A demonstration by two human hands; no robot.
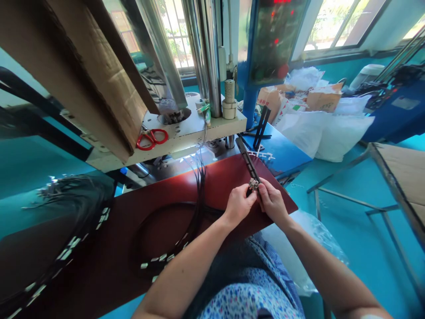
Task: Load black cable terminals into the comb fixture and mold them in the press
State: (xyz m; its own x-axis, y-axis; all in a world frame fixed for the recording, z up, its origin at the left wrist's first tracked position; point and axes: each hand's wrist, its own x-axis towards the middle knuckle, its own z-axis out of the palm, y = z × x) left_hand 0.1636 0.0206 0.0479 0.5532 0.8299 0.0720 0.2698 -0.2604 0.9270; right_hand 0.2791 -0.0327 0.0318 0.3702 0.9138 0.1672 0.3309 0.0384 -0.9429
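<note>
Daylight overexposes the windows [328,26] and glares off steel columns [213,57].

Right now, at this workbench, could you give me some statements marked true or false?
1. Small silvery parts show between the bare left hand and bare right hand. True.
2. Red-handled scissors lie on the glossy reddish-brown tabletop. False: the scissors are at the cream-coloured machine plate.
3. Black cables with white tags lie on the tabletop. True.
4. Both hands are away from the long, dark, slotted bar. False: they meet at its near end.
</note>
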